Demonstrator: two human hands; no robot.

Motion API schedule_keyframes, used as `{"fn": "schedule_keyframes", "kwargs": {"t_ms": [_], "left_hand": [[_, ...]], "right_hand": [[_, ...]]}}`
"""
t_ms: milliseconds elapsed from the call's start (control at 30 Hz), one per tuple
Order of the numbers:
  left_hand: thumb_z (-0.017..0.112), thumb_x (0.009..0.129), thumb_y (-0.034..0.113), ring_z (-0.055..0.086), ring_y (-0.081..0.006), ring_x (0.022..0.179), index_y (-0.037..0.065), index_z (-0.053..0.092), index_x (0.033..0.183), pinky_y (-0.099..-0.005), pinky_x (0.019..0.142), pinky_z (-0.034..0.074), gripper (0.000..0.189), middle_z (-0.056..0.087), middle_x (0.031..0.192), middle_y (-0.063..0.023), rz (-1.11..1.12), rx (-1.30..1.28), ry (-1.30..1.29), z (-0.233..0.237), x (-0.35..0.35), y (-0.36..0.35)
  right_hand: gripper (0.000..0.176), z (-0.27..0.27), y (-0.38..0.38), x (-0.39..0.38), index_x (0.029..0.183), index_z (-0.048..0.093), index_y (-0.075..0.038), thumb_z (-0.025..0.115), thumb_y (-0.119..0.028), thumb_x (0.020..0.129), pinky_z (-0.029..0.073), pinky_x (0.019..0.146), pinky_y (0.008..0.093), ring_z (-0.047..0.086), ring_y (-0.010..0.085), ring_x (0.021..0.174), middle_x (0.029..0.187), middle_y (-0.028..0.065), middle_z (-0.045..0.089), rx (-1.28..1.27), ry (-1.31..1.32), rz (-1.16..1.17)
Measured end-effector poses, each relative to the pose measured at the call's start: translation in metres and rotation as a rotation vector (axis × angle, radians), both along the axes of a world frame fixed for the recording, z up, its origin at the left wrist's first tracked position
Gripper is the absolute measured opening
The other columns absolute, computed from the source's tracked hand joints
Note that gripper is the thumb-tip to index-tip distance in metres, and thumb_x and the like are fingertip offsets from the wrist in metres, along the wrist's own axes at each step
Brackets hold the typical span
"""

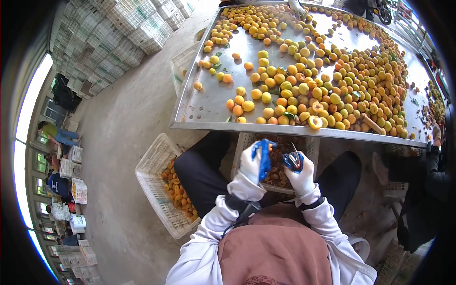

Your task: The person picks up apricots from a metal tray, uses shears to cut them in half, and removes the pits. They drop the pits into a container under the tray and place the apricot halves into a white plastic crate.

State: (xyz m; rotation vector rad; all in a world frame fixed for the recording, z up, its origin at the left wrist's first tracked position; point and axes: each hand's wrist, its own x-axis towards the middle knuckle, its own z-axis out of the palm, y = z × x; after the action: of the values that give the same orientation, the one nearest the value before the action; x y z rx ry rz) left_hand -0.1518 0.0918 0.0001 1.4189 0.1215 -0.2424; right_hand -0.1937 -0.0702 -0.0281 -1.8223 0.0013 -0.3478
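Observation:
My left hand, in a white glove with a blue palm, is closed around a fruit, of which a bit of orange shows at the fingers. To its right, my right hand, gloved the same way, grips a small tool with a thin metal part pointing up. Both hands are apart, above a white crate of cut fruit pieces between my knees. Just beyond them is the edge of a metal table covered with many yellow-orange fruits. A halved fruit lies near that edge.
A white crate of orange fruit halves stands left of my leg. A wooden stick lies among the fruits. Another person's hand reaches over the far edge. Someone in dark clothes sits at the right. Stacked crates stand at upper left.

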Motion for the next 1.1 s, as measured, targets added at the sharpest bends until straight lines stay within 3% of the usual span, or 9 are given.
{"fn": "schedule_keyframes", "kwargs": {"t_ms": [167,233,367,400,500,600,700,833,1100], "left_hand": [[0.062,0.099,0.024,0.041,-0.0028,0.051,0.007,0.069,0.110,-0.0192,0.045,0.033,0.022,0.049,0.065,0.0056,0.271,0.389,-0.282,0.095,-0.033,0.079],[0.068,0.094,0.024,0.045,-0.0035,0.055,0.006,0.070,0.111,-0.0212,0.049,0.039,0.025,0.052,0.072,0.0054,0.435,0.361,-0.121,0.110,-0.047,0.133],[0.069,0.091,0.026,0.067,-0.0243,0.071,0.009,0.071,0.111,-0.0361,0.067,0.054,0.026,0.069,0.089,-0.0078,0.263,1.622,-0.329,0.094,-0.074,0.233],[0.073,0.086,0.030,0.066,-0.0320,0.089,0.014,0.070,0.115,-0.0444,0.083,0.050,0.033,0.068,0.103,-0.0121,0.155,1.841,-0.375,0.097,-0.072,0.241],[0.074,0.085,0.030,0.062,-0.0322,0.103,0.013,0.070,0.115,-0.0444,0.094,0.046,0.035,0.066,0.112,-0.0118,0.157,1.759,-0.585,0.088,-0.048,0.236],[0.073,0.086,0.024,0.064,-0.0342,0.103,0.008,0.069,0.115,-0.0415,0.089,0.050,0.033,0.068,0.113,-0.0137,0.154,1.579,-0.695,0.098,0.012,0.182],[0.072,0.086,0.021,0.067,-0.0348,0.098,0.008,0.067,0.119,-0.0413,0.089,0.052,0.036,0.068,0.110,-0.0167,-0.042,1.441,-0.609,0.081,0.098,0.155],[0.068,0.087,0.017,0.053,-0.0350,0.127,0.011,0.049,0.142,-0.0411,0.107,0.043,0.059,0.055,0.139,-0.0169,-0.408,1.355,-0.572,0.025,0.190,0.137],[0.062,0.088,0.021,0.059,-0.0372,0.114,0.008,0.062,0.117,-0.0436,0.094,0.050,0.031,0.065,0.119,-0.0161,-0.477,1.418,-0.339,0.007,0.212,0.101]], "right_hand": [[0.014,-0.019,-0.013,-0.001,0.084,0.062,-0.001,0.073,-0.008,0.078,0.049,0.061,0.0334,0.064,0.0242,0.063,0.069,0.0140,0.063,-0.025,0.126,0.062],[0.017,-0.026,-0.016,0.000,0.084,0.062,-0.001,0.073,-0.012,0.081,0.048,0.061,0.0352,0.063,0.0301,0.063,0.069,0.0164,0.063,-0.081,0.222,0.094],[0.024,-0.032,-0.018,0.004,0.084,0.062,-0.002,0.073,-0.023,0.085,0.049,0.062,0.0416,0.063,0.0383,0.067,0.071,0.0193,0.064,-0.223,0.368,0.114],[0.024,-0.029,-0.017,0.005,0.084,0.062,-0.002,0.073,-0.023,0.085,0.049,0.062,0.0416,0.063,0.0383,0.067,0.071,0.0193,0.064,-0.218,0.363,0.118],[0.025,-0.022,-0.014,0.006,0.085,0.063,-0.003,0.072,-0.026,0.086,0.049,0.062,0.0444,0.064,0.0401,0.070,0.073,0.0200,0.064,-0.309,0.420,0.111],[0.025,-0.023,-0.011,0.002,0.087,0.063,-0.003,0.072,-0.026,0.086,0.049,0.063,0.0451,0.064,0.0413,0.071,0.073,0.0202,0.065,-0.307,0.358,0.116],[0.024,-0.019,-0.009,-0.004,0.089,0.062,-0.003,0.072,-0.025,0.086,0.050,0.064,0.0452,0.065,0.0420,0.073,0.075,0.0205,0.065,-0.267,0.294,0.108],[0.022,-0.011,-0.008,-0.016,0.095,0.064,-0.002,0.072,-0.021,0.086,0.052,0.070,0.0441,0.066,0.0421,0.081,0.081,0.0216,0.068,-0.223,0.296,0.135],[0.023,-0.006,-0.013,-0.031,0.103,0.066,-0.001,0.070,-0.017,0.087,0.054,0.073,0.0424,0.069,0.0399,0.085,0.087,0.0209,0.069,-0.184,0.329,0.140]]}}
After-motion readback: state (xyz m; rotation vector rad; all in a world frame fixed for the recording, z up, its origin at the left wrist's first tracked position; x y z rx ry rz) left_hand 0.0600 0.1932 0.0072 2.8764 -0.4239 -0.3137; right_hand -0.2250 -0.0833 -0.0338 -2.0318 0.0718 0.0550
